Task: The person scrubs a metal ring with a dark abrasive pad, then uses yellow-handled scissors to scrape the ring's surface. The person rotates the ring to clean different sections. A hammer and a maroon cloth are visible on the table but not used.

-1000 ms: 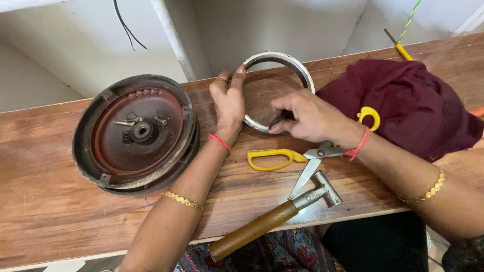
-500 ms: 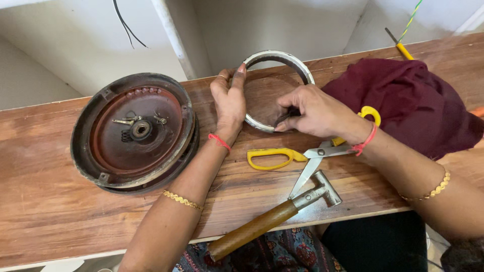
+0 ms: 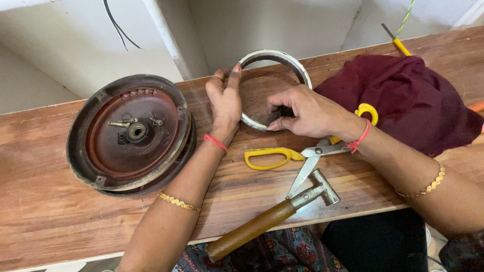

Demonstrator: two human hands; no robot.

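Note:
A thin round metal ring (image 3: 285, 56), whitish on its rim, lies on the wooden bench (image 3: 45, 216) at its far edge. My left hand (image 3: 225, 102) rests against the ring's left side, fingers pointing away from me, fingertips on the rim. My right hand (image 3: 304, 113) comes in from the right and pinches the ring's near rim between thumb and fingers. Both wrists wear a red thread, and each forearm a gold bangle.
A large rusty round metal plate (image 3: 132, 135) with a hub and small fittings lies left of my hands. Yellow-handled scissors (image 3: 275, 157) and a wooden-handled hammer (image 3: 272, 220) lie near the front edge. A maroon cloth (image 3: 411, 98) covers the right, with a yellow-handled tool (image 3: 402, 47) behind it.
My right hand has shifted slightly left along the ring's near rim and its fingers have curled tighter. The left hand and the ring have barely moved.

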